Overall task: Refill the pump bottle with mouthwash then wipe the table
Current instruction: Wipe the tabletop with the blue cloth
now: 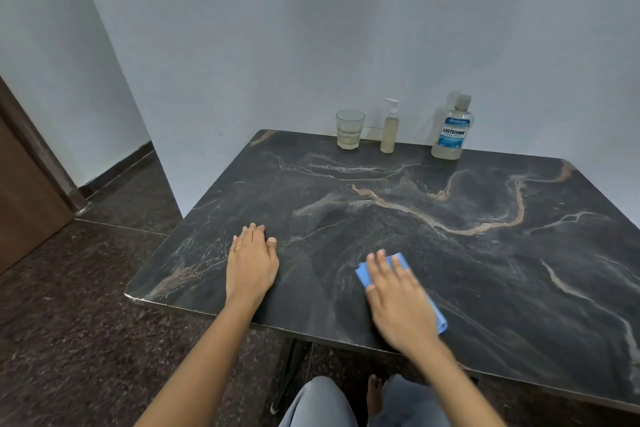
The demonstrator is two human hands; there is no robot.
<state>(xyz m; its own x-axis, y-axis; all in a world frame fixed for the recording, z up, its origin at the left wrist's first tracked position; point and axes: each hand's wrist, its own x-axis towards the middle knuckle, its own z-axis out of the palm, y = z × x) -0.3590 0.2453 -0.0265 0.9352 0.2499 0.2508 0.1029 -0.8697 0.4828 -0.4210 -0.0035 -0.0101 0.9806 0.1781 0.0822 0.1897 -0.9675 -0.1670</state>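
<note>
Person's knees and a bare foot at the near edge, over dark speckled floor.

Right hand (398, 302) lies flat, fingers spread, palm down on a blue cloth (398, 262). Cloth is pressed against the table (485, 270) near the front edge; one corner pokes out past the fingertips, another strip shows by the wrist. Hand is open, not clenched; it pins the cloth rather than grips it.

Left hand (252, 262) rests flat on the table, well to the left of the cloth, fingers together and extended, holding nothing. A ring on one finger.

Table top is dark marble-look with pale tan veins running across the middle. Near left corner looks chipped.

Far edge, against the pale wall, three things stand upright in a row, apart from each other: a glass (349, 129) on the left with a little pale liquid at the bottom; a pump bottle (390, 128) just right of it, filled with yellowish liquid up to the neck; a mouthwash bottle (453, 128) further right, cap on, blue label.

Brown door at far left.
</note>
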